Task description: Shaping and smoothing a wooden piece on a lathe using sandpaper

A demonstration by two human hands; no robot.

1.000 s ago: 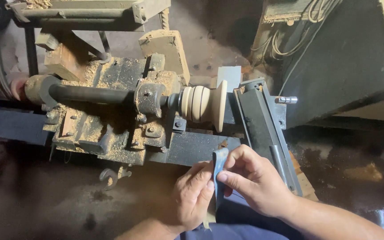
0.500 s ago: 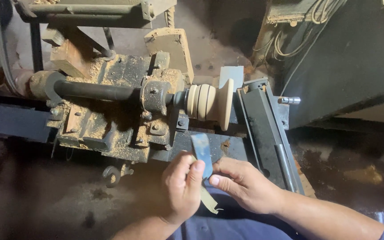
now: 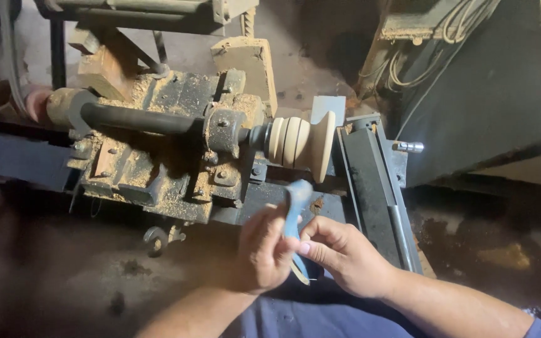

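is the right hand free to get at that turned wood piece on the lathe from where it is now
Probably yes: nothing stands between the right hand and the turned wood piece. But it pinches a blue strip together with the left hand.

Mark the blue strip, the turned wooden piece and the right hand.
blue strip (image 3: 295,206), head view, upper part above the fingers.
turned wooden piece (image 3: 298,141), head view, ribbed middle.
right hand (image 3: 345,256), head view, back of the hand.

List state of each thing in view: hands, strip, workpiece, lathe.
Left hand: pinching the blue strip.
Right hand: pinching the same strip.
Blue sandpaper-like strip: held upright, clear of the wood.
Pale turned wooden workpiece: mounted on the spindle, grooved.
Dusty metal lathe headstock: sawdust-covered.
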